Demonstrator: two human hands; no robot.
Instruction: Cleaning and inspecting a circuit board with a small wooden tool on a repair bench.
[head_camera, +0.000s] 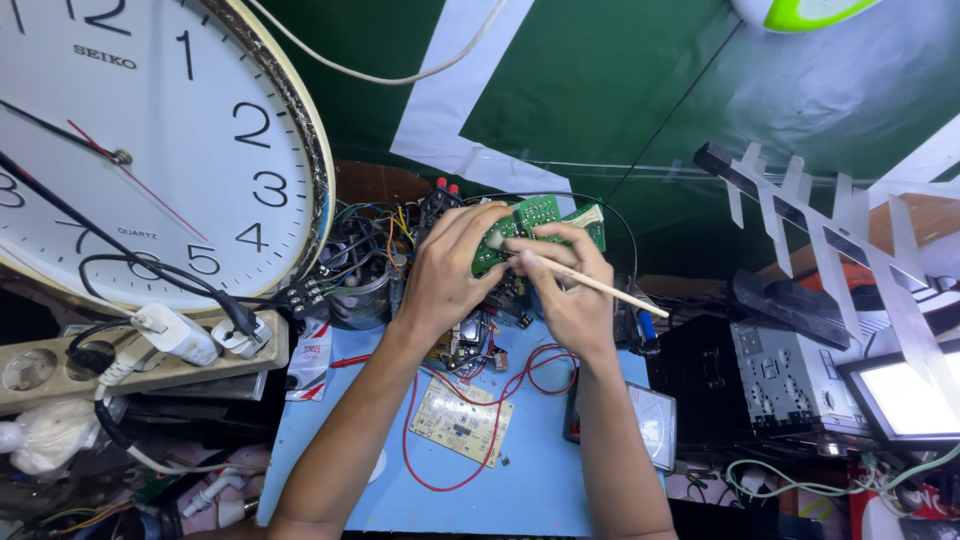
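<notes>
My left hand (447, 268) holds a green circuit board (540, 215) up above the blue work surface (545, 478). In my right hand (570, 295) is a thin wooden-handled brush (590, 280), its pale tip pressed against the board's face near my left fingers. Both hands meet at the board, at the middle of the view. Below them red wires (480, 400) loop across the blue surface to a beige circuit board (462, 420) lying flat. Part of the green board is hidden behind my fingers.
A large white wall clock (150, 140) leans at the left over a beige power strip (130, 360) with plugs. An analogue meter (650, 420) lies right of my forearm. A grey metal chassis (790, 380) and a lit screen (905, 395) stand at right.
</notes>
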